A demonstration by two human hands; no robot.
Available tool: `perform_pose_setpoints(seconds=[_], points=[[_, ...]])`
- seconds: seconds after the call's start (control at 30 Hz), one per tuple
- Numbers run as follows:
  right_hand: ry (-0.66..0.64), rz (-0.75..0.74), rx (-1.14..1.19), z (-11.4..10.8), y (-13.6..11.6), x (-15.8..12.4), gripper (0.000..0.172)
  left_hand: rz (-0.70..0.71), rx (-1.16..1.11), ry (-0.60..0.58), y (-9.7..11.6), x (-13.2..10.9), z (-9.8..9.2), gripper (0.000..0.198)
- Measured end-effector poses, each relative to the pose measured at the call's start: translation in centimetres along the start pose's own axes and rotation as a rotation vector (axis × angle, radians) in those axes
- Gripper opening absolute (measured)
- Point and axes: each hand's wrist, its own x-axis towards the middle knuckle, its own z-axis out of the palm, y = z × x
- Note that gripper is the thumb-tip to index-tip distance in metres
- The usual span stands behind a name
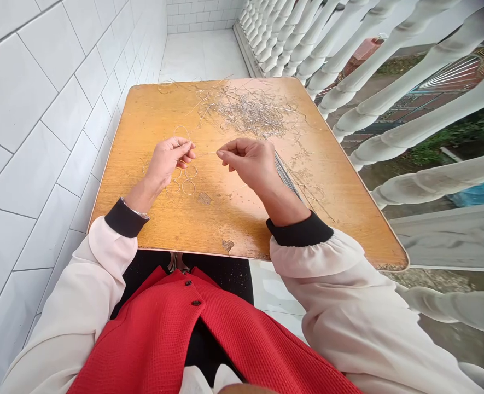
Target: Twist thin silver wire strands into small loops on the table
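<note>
My left hand (168,162) pinches a thin silver wire, which forms a loop (182,131) rising above the fingers. My right hand (245,161) holds a fine wire end between thumb and fingertips, and this wire (206,154) runs across the small gap toward my left hand. Several wire rings (187,179) lie on the table just below my left hand. A tangled heap of thin wire (245,112) covers the far part of the worn orange wooden tabletop (151,219). A bundle of straight wires (286,178) lies partly hidden under my right wrist.
A white tiled wall (48,131) runs along the table's left side. White balusters (381,93) stand beyond its right side. Pale floor tiles (203,54) lie past the far edge. My cream sleeves and red vest fill the lower view.
</note>
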Motion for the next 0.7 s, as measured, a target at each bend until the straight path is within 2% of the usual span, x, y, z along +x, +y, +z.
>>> perform_pose_setpoints(seconds=[0.13,0.27,0.4,0.57,0.7], points=[[-0.030,0.105,0.178,-0.6,0.3,0.7,0.012,-0.090,0.045,-0.141,-0.1,-0.3,0.1,0.029],[-0.064,0.222,0.488,-0.1,0.6,0.7,0.006,-0.100,-0.060,-0.087,0.1,-0.1,-0.1,0.030],[-0.087,0.214,0.575,0.9,0.1,-0.1,0.004,-0.170,-0.190,-0.055,0.4,0.0,-0.1,0.033],[-0.067,0.139,0.565,1.6,-0.6,-1.1,0.020,-0.247,-0.242,-0.082,0.6,-0.4,0.4,0.034],[-0.125,0.094,0.640,1.7,-0.1,-1.0,0.039,-0.281,-0.220,-0.115,0.7,-0.9,0.9,0.035]])
